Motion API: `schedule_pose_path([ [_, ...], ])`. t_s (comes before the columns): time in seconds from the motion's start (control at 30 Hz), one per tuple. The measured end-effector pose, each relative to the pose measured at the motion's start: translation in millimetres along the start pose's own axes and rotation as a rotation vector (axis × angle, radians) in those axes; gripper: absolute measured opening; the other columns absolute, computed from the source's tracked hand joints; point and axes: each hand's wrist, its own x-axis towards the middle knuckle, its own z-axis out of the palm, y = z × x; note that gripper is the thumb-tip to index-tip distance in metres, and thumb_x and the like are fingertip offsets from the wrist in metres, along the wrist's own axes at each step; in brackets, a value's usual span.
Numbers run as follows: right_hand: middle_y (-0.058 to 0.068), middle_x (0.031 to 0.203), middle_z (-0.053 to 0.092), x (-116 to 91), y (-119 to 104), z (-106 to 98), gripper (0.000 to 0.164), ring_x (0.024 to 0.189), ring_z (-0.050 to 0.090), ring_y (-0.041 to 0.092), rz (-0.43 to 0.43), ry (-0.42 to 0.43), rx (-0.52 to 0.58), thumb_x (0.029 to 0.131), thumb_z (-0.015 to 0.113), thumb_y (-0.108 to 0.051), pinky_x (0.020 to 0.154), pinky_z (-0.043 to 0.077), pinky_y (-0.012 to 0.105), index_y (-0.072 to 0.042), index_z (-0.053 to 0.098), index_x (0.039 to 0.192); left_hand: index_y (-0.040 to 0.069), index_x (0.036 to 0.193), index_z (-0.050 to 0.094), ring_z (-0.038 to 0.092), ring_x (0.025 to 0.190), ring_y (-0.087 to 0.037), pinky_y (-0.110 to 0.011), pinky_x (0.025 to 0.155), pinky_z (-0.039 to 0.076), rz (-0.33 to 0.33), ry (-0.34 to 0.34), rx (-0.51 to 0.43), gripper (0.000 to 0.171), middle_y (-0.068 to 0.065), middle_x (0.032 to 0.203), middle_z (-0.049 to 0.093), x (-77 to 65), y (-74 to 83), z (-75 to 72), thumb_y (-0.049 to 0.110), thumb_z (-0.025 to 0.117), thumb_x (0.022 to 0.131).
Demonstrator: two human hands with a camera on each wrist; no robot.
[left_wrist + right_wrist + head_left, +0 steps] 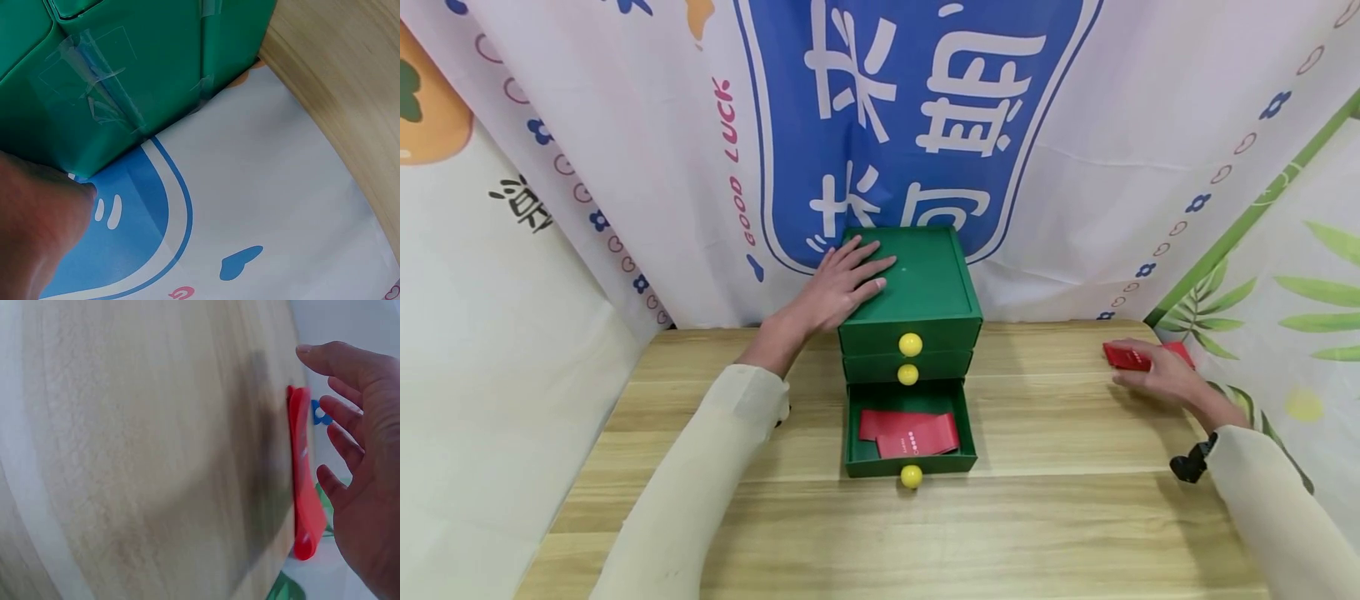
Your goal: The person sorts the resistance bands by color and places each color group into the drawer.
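Note:
A green drawer box (928,279) with yellow knobs stands against the back cloth. My left hand (842,287) rests on its top, fingers spread; in the left wrist view part of that hand (37,219) shows beside the box's taped green side (162,69). The bottom drawer (865,470) is pulled out and holds a folded red strip (917,435) with pale print. At the table's far right my right hand (1165,377) hovers over another folded red strip (1182,353). In the right wrist view, a gap shows between the loosely bent fingers (342,415) and this strip (304,475).
The wooden table (1045,517) extends around the box. Printed cloth (1075,208) hangs behind it, with more cloth at the left and right sides. The two upper drawers (872,337) are closed. A black device (1193,460) sits at my right wrist.

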Motion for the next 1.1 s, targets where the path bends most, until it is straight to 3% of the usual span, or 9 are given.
schedule_pose_path([
  [0.2,0.043,0.147,0.048,2,7,0,0.078,0.123,0.053,0.056,0.075,-0.02,-0.025,0.096,0.079,-0.031,0.097,0.046,0.073,0.003,0.044,0.156,0.027,0.166,0.04,0.001,0.165,-0.029,-0.06,0.13,-0.001,0.001,0.001,-0.003,0.055,-0.005,0.177,0.022,1.0,-0.5,0.2,0.045,0.039,0.114],
  [0.37,0.044,0.147,0.047,5,13,-1,0.08,0.122,0.053,0.056,0.089,-0.033,-0.036,0.095,0.079,-0.028,0.097,0.046,0.071,0.004,0.042,0.157,0.027,0.166,0.04,0.001,0.165,-0.029,-0.06,0.13,-0.001,0.0,0.004,-0.004,0.054,-0.005,0.177,0.022,1.0,-1.7,1.0,0.045,0.039,0.114],
  [0.67,0.047,0.151,0.038,3,20,3,0.082,0.128,0.045,0.06,0.159,-0.074,-0.013,0.097,0.076,-0.027,0.102,0.038,0.076,0.005,0.034,0.161,0.027,0.166,0.04,0.001,0.165,-0.029,-0.061,0.13,-0.001,0.006,-0.003,0.0,0.054,-0.005,0.177,0.021,2.1,0.2,2.4,0.044,0.039,0.114],
  [1.1,0.043,0.142,0.051,4,21,5,0.069,0.116,0.053,0.052,0.078,-0.027,-0.033,0.094,0.08,-0.018,0.094,0.044,0.064,0.005,0.05,0.151,0.026,0.165,0.041,0.001,0.165,-0.029,-0.06,0.13,-0.001,0.004,0.01,-0.014,0.053,-0.005,0.177,0.023,-0.7,-1.2,0.5,0.043,0.04,0.114],
])
